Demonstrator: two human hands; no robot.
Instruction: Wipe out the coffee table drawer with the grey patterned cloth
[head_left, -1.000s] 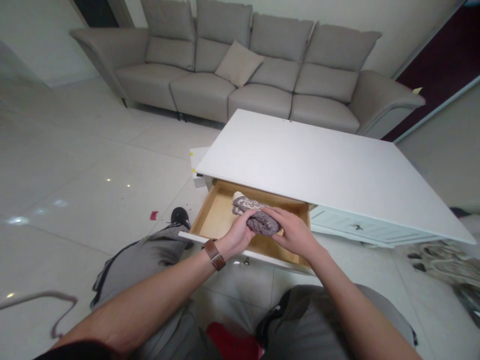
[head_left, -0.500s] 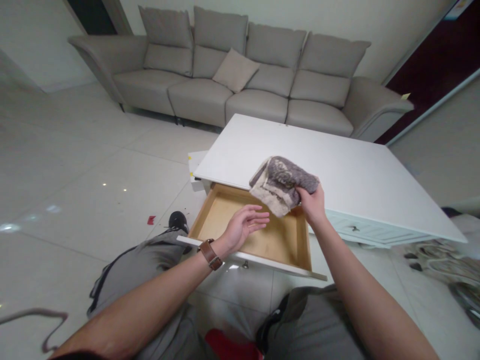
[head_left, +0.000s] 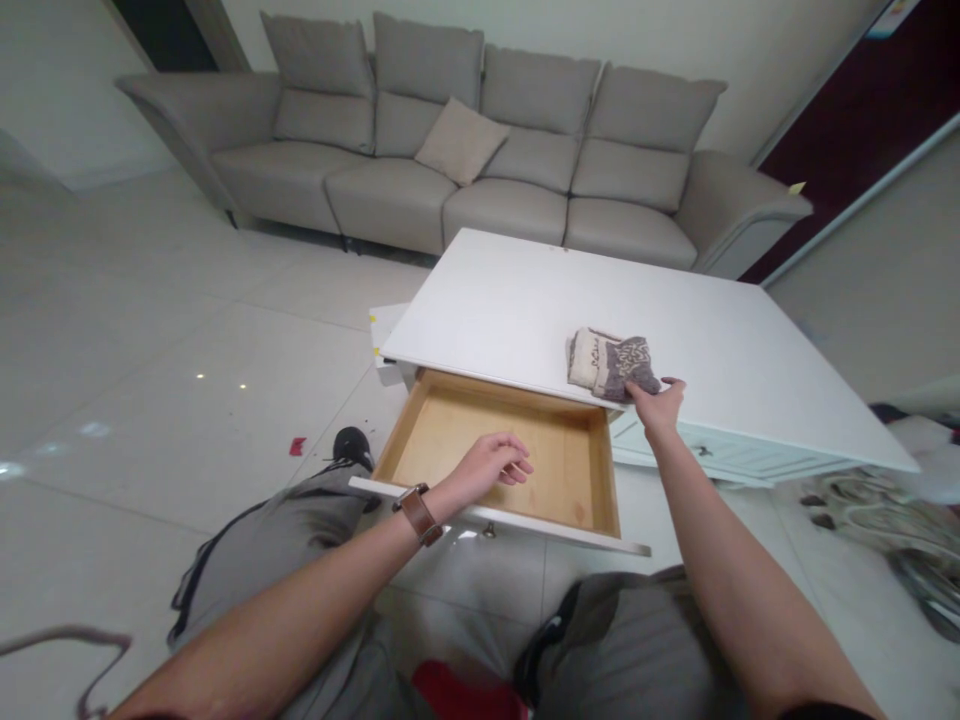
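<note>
A folded grey and cream patterned cloth (head_left: 611,362) lies on the white table top (head_left: 525,300), near its front edge. My right hand (head_left: 657,405) is at the cloth's near corner: the fingertips touch it and the thumb sticks out to the side. My left hand (head_left: 491,465), with a brown watch strap on the wrist, hovers over the open wooden drawer (head_left: 420,440). Its fingers are loosely curled and hold nothing. Nothing else is in the drawer.
A grey sofa (head_left: 465,170) with a loose cushion stands behind the table. A shut white drawer (head_left: 720,455) sits to the right of the open one. Patterned fabric (head_left: 877,505) lies on the floor at right, and a small red scrap (head_left: 298,446) at left. My knees are below the drawer front.
My right hand lifted the cloth out of the drawer and laid it on the table top. My left hand let go of it and stayed over the drawer.
</note>
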